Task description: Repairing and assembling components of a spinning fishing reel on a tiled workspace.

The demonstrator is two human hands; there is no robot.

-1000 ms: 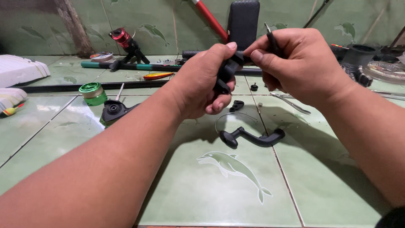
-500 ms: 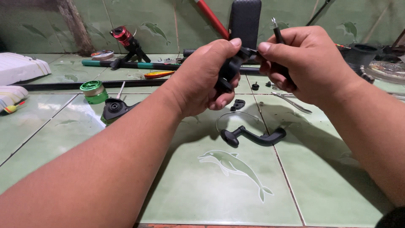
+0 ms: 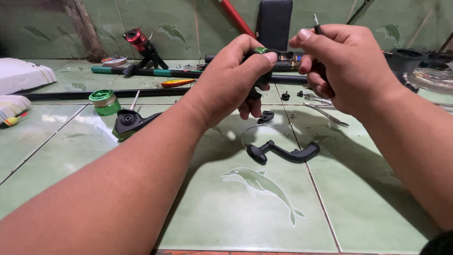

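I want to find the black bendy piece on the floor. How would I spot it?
Start at the white dolphin on the green tiled floor. Just above its head lies the black crank handle, below both hands. Unlike the small black bits nearby, it is long and curved, with a rounded knob at its left end.

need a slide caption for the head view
Left hand grips a black reel part, right hand holds a thin tool above a crank handle.

Black reel part (image 3: 257, 78) with a green edge, clasped in a fist, raised above the black crank handle (image 3: 283, 152). Thin dark screwdriver (image 3: 320, 45), tip up, pinched upright just right of it.
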